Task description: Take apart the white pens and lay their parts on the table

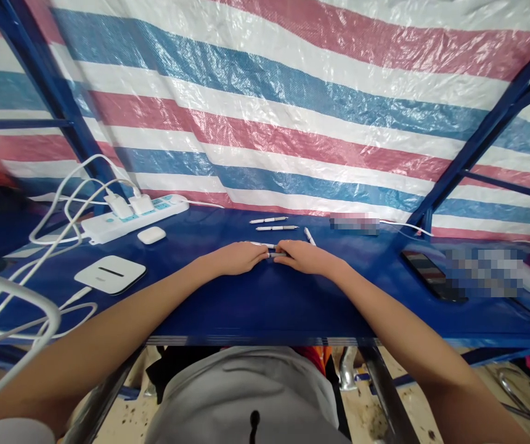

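My left hand (240,257) and my right hand (302,256) come together over the middle of the blue tabletop. Between their fingertips is a slim white-and-grey pen (273,254), pinched at both ends and mostly covered by the fingers. Just behind the fingers lies another white pen (263,245), partly hidden. Farther back, a pen with a grey tip (277,228) lies crosswise, and a similar pen (269,220) is parallel to it. Beside my right hand a short white pen or pen part (310,236) lies at a slant, its near end hidden.
At the left stand a white power strip (135,219) with plugged-in chargers, a small white case (151,235), a white square device (110,274) and looping white cables (20,296). A black phone (431,275) lies at the right. Striped sheeting (293,111) hangs behind the blue table (265,308).
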